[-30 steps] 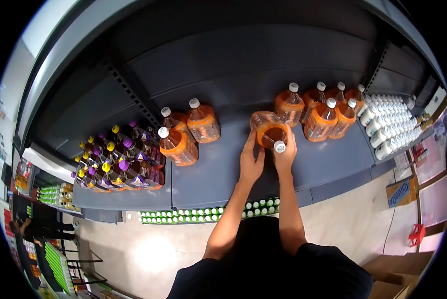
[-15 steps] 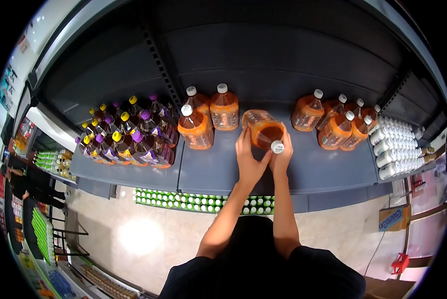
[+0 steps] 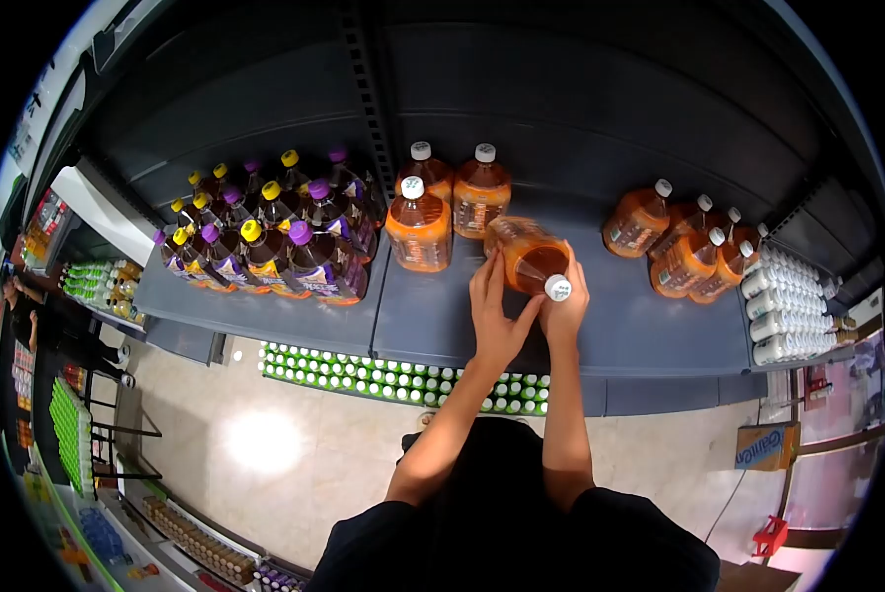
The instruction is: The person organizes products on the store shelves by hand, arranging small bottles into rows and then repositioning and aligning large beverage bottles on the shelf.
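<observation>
Closer now to the 3 upright orange bottles (image 3: 420, 237) on the left, 1 tilted bottle (image 3: 526, 255) has moved farther from the 6 orange bottles (image 3: 681, 268) on the right. Left hand (image 3: 497, 318) and right hand (image 3: 565, 304) grasp it from 2 sides, its white cap towards the person. It is over the shelf (image 3: 659, 331); whether its base touches, I cannot tell. Open surface lies between the right hand and the 6, and the front edge runs below the hands. Dark bottles (image 3: 265, 259) with yellow or purple caps are too crowded to count.
</observation>
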`<state>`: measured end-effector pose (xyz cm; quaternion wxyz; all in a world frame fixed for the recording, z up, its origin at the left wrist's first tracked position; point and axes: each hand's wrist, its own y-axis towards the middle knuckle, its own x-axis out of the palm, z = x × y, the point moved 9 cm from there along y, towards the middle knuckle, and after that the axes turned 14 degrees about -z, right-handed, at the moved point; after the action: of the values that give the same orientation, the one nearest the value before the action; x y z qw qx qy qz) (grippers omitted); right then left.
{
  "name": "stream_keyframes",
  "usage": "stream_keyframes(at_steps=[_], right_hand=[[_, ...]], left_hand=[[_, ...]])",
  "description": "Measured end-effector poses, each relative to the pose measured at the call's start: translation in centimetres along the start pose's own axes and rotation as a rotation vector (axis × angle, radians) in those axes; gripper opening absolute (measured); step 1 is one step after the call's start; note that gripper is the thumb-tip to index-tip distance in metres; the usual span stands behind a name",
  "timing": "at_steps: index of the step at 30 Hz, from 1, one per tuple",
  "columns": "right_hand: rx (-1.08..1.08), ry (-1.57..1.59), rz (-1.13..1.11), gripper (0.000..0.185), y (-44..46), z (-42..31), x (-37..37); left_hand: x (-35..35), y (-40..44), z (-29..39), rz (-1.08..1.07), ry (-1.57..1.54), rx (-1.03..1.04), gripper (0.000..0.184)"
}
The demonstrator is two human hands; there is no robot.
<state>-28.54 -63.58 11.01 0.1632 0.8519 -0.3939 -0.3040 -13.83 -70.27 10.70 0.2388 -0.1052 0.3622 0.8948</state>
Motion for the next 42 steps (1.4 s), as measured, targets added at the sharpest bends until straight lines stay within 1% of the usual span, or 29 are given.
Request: stream_keyframes(at_steps=[6,9,14,16,19,23,26,29,32,35,38,42], right_hand=[[0.012,-0.056,-0.026,0.08,-0.3,-0.7,1.7],[0.037,-0.07,-0.076,0.081,-0.4,-1.2,2.9],[-0.001,-0.017,-0.117,0.09,0.0,-1.8,5.0],[0.022,-0.011,-0.145,0.092,0.0,-1.7,5.2],[0.053,-0.109,-0.179,0.094,0.1,-1.8,5.1],[0.062,-0.027,-0.166,0.096,0.2,-1.0,5.5],[0.047,-0.038,-0.152,0.095,0.3,-1.5,5.4],[0.032,-0.066,-0.128,0.094,0.3,-1.6,5.5],[0.13,-0.055,-0.168,0.09,0.4,-1.6,5.7],[0.152,0.053,-0.16,0.082,0.8,-1.5,6.2],[0.204,0.092,-0.147,0.071,1.6,-1.7,6.6],[0.168,0.124,-0.139,0.063,2.2,-0.7,7.1]], left_hand=[[-1.6,-0.6,-1.3,0.033,0.026,-0.007,0.089],[-2.6,-0.7,-1.7,0.056,0.039,-0.016,0.087],[-3.7,-1.1,-2.8,0.108,0.095,-0.019,0.088],[-4.0,-1.1,-3.6,0.089,0.09,-0.031,0.087],[-3.9,-0.8,-4.0,0.078,0.078,-0.036,0.086],[-4.2,-0.6,-4.0,0.077,0.069,-0.045,0.086],[-4.8,-0.1,-3.5,0.087,0.095,-0.034,0.083],[-5.6,0.1,-2.9,0.141,0.03,-0.02,0.08],[-5.9,-0.1,-3.6,0.206,-0.095,-0.053,0.077],[-5.9,0.0,-3.8,0.149,-0.007,-0.02,0.066],[-6.0,0.3,-3.2,0.167,0.024,-0.015,0.053],[-5.9,0.8,-2.7,0.165,0.061,0.02,0.047]])
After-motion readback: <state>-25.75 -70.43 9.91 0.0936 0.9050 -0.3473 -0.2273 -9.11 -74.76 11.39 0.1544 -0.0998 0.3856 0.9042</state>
